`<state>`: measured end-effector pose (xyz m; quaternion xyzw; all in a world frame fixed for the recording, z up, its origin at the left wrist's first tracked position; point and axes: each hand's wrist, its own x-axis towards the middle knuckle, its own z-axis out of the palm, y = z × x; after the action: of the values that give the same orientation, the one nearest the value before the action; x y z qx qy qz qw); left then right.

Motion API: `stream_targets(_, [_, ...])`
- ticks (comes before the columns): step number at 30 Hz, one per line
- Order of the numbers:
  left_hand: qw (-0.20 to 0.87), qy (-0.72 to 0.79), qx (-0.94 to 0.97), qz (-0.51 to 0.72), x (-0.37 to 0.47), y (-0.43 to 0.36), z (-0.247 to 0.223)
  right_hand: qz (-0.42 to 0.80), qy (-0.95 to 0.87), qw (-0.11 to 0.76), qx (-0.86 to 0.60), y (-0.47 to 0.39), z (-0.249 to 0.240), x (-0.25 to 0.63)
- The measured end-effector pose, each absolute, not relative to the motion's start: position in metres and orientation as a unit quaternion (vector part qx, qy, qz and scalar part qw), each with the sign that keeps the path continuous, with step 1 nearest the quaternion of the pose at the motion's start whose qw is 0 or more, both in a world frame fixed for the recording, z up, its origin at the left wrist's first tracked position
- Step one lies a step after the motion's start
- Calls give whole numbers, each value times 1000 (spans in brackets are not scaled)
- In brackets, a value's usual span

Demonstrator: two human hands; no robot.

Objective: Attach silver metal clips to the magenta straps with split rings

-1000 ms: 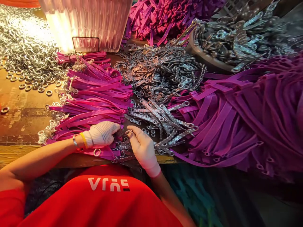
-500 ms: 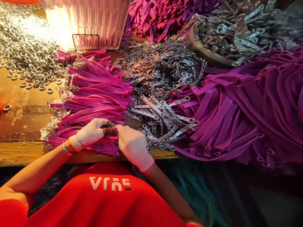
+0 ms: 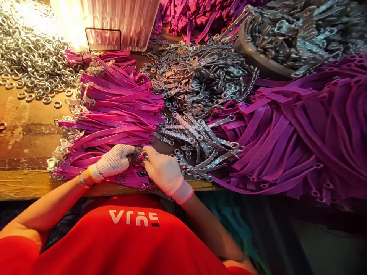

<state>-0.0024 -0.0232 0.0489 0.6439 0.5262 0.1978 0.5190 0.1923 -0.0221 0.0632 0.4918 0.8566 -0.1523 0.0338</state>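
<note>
Both hands meet over the front of the pile of pink straps (image 3: 114, 139). My left hand (image 3: 116, 160), in a white dotted glove with dark finger coverings, is closed on the looped end of a pink strap (image 3: 140, 156). Against that end, my right hand (image 3: 164, 170), in a plain white glove, pinches a small metal link (image 3: 145, 155). This looks like the end of a short chain, most of it hidden by the glove. White-looking fittings (image 3: 59, 151) sit at the left ends of the piled straps.
Loose metal rings (image 3: 37, 65) lie at the back left by a clear ribbed bin (image 3: 123, 19). Short metal chains (image 3: 197, 137) are heaped right of my hands, with more in a bowl (image 3: 258, 57). Purple straps (image 3: 275, 130) cover the right side. The table edge (image 3: 25, 185) runs in front.
My hands have shifted slightly and the right hand has turned, so the metal link at its fingertips now shows. The camera view has moved a little.
</note>
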Motion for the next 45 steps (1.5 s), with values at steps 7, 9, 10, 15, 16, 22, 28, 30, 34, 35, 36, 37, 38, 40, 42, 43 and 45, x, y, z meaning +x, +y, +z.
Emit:
stream_targets(7, [570,468,645,199,-1,-21,43,-110,900,98,411,-23,57,190])
stream_targets(9, [573,466,647,190,0,-19,43,-128,890,128,420,-21,62,192])
stream_targets(10, [573,464,648,191,1,-19,44,-135,886,142,421,-18,65,195])
stream_targets(15, [511,531,613,286,-6,-30,59,-95,892,84,433,15,66,215])
stream_targets(16, [478,560,608,297,-12,-35,63,-65,881,59,465,24,61,219])
stream_targets(22, [331,505,795,54,-44,-78,84,41,848,32,527,64,28,221])
stream_targets(28, [192,498,841,-86,-38,-111,64,1,838,-18,545,68,27,227])
stream_targets(30, [222,514,828,-22,-37,-113,60,-41,826,-86,556,56,36,232])
stream_targets(34, [393,591,683,169,-33,-109,72,-210,840,-242,437,7,63,228])
stream_targets(35, [437,606,634,200,-30,-108,77,-247,846,-245,403,-8,69,224])
stream_targets(36, [476,613,591,221,-26,-107,82,-270,854,-235,377,-22,74,219])
stream_targets(37, [507,613,558,237,-21,-106,85,-281,863,-215,361,-35,78,213])
stream_targets(38, [532,608,534,251,-16,-105,88,-282,871,-190,354,-45,81,208])
stream_targets(40, [571,589,503,271,-7,-105,89,-270,883,-151,352,-56,83,198])
stream_targets(42, [608,573,464,293,1,-105,87,-261,886,-136,358,-59,83,193])
stream_targets(43, [632,567,432,305,5,-105,85,-256,886,-137,361,-59,82,192])
stream_targets(45, [682,552,351,326,11,-103,81,-228,889,-146,370,-57,82,193])
